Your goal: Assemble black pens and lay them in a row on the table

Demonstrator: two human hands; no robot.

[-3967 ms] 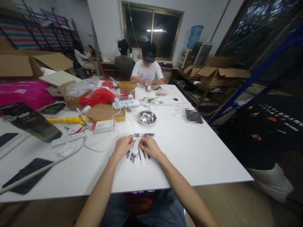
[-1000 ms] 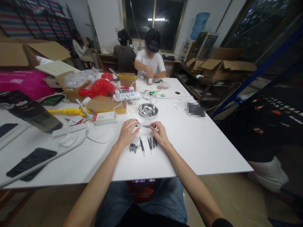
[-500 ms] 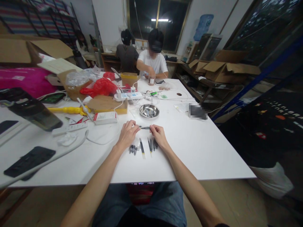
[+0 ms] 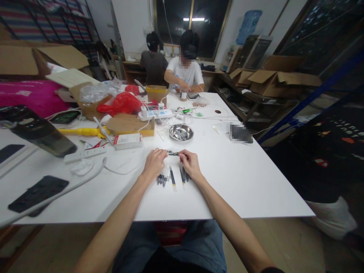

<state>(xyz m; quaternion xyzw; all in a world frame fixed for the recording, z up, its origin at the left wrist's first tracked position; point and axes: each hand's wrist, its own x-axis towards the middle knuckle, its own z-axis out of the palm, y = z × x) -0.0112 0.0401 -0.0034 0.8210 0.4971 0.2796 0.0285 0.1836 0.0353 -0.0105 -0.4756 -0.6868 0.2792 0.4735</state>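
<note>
My left hand [image 4: 155, 162] and my right hand [image 4: 190, 162] meet over the white table, each pinching one end of a slim pen [image 4: 173, 153] held level between them. It looks dark with a lighter stretch; finer detail is too small to make out. Just below, ink refills [image 4: 173, 178] with black ink and yellow and pale ends lie on the table. Several clear pen barrels with dark ends [image 4: 163, 177] are grouped by my left wrist. Dark pen parts [image 4: 186, 175] lie by my right wrist, partly hidden by it. Beyond my hands stands a steel bowl [image 4: 172, 136] with small pieces inside.
At left are a cardboard tray [image 4: 127, 122], a white box [image 4: 127, 141], a power strip [image 4: 85, 154], a cable, a dark bottle [image 4: 40, 132] and a black device [image 4: 38, 193]. Across the table a person in a white shirt [image 4: 186, 74] handles a jar [image 4: 183, 95].
The view has shifted slightly. Between my hands the pen now shows a lighter stretch, and my right fingers sit slightly closer to my left. More grey pieces show in the bowl.
</note>
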